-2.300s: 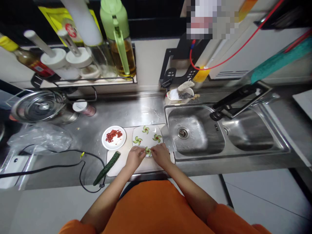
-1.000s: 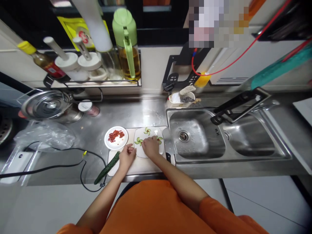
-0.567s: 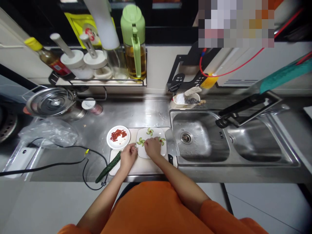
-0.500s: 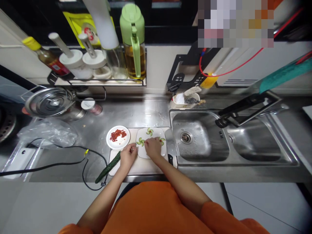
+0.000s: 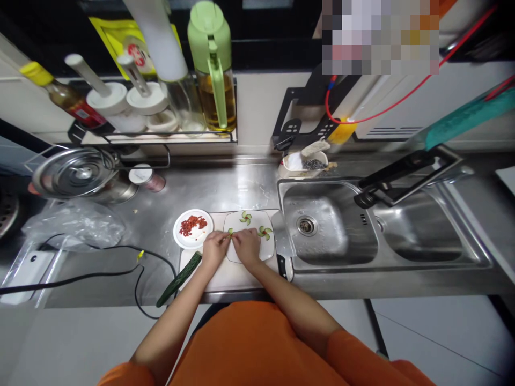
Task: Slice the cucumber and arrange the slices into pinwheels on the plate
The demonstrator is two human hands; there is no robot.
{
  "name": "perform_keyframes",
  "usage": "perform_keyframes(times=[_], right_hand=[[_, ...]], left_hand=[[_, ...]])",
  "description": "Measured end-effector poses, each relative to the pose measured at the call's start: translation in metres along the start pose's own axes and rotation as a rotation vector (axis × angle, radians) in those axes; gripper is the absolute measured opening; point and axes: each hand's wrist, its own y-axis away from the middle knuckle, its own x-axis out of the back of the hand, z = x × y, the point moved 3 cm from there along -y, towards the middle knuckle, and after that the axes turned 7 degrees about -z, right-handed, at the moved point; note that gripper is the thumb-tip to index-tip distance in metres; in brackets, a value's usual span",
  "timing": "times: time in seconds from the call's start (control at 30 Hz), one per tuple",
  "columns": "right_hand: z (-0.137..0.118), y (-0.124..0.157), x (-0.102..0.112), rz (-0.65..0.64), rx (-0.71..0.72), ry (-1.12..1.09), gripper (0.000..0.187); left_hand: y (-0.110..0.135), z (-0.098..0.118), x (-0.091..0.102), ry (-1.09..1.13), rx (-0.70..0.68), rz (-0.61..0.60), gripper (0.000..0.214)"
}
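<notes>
My left hand (image 5: 214,250) and my right hand (image 5: 247,247) meet over the left side of a square white plate (image 5: 255,253). Their thumbs and fingers are pinched together at a pinwheel of green cucumber slices (image 5: 230,231), mostly hidden by the fingertips. Two more cucumber pinwheels with red centres lie on the plate, one at the top (image 5: 245,217) and one at the right (image 5: 264,232). Left of the hands, a round white dish (image 5: 204,237) holds small red pieces (image 5: 193,225). A cut cucumber (image 5: 179,280) lies slanted beside my left wrist.
Beneath the plate is a white cutting board (image 5: 237,280), with a cleaver (image 5: 284,236) at its right edge. A double sink (image 5: 330,225) is on the right. On the left are a black cable (image 5: 156,250), a plastic bag (image 5: 76,225) and a lidded pot (image 5: 78,174).
My left hand has moved right onto the plate's left edge. My right hand has shifted slightly left, uncovering the right pinwheel, and both fingertips now meet at the left one.
</notes>
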Motion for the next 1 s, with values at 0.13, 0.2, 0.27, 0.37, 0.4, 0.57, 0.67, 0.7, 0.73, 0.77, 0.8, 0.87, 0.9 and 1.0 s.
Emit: perform_keyframes(times=[0.13,0.2,0.27,0.37,0.4,0.57,0.67,0.7,0.73,0.77,0.8,0.87,0.9,1.0], right_hand=[[0.0005,-0.0008,-0.0015,-0.008,-0.009,0.014,0.019],[0.001,-0.0012,-0.0016,-0.004,-0.012,0.012,0.018],[0.0017,-0.0013,-0.0013,-0.005,-0.022,0.01,0.018],[0.003,-0.0007,0.0,-0.001,-0.034,0.005,0.014],[0.0034,-0.0003,0.0005,0.004,-0.035,0.003,0.014],[0.0038,0.0011,0.0014,0.019,-0.02,-0.014,0.014],[0.0034,0.0006,0.0011,0.02,-0.011,-0.005,0.016],[0.0033,0.0003,0.0008,0.017,-0.011,0.002,0.016],[0.0033,0.0,0.0003,0.012,-0.011,0.01,0.017],[0.0034,-0.0004,-0.0003,0.007,-0.013,0.018,0.018],[0.0036,-0.0008,-0.001,0.002,-0.013,0.024,0.018],[0.0039,-0.0015,-0.0024,-0.006,-0.015,0.033,0.019],[0.0041,-0.0018,-0.003,-0.007,-0.016,0.037,0.019],[0.0044,-0.0026,-0.004,0.0,-0.022,0.034,0.019]], left_hand=[[-0.0017,-0.0021,-0.0032,-0.022,-0.017,-0.021,0.017],[-0.0025,-0.0018,-0.0039,-0.029,-0.022,-0.026,0.017],[-0.0033,-0.0013,-0.0041,-0.028,-0.013,-0.026,0.017],[-0.0042,-0.0006,-0.0039,-0.017,0.0,-0.023,0.017],[-0.0045,-0.0004,-0.0037,-0.013,-0.001,-0.022,0.017],[-0.0047,0.0005,-0.0027,-0.009,-0.027,-0.024,0.017],[-0.0048,0.0016,-0.0022,-0.001,-0.042,-0.035,0.017],[-0.0048,0.0018,-0.0021,0.004,-0.04,-0.041,0.017],[-0.0049,0.002,-0.0022,0.009,-0.037,-0.049,0.017],[-0.0049,0.0021,-0.0023,0.014,-0.034,-0.056,0.017],[-0.0049,0.0022,-0.0023,0.018,-0.033,-0.059,0.017],[-0.0047,0.0022,-0.0023,0.022,-0.034,-0.058,0.017],[-0.0046,0.002,-0.0023,0.026,-0.035,-0.055,0.017],[-0.0044,0.001,-0.0027,0.034,-0.039,-0.052,0.018]])
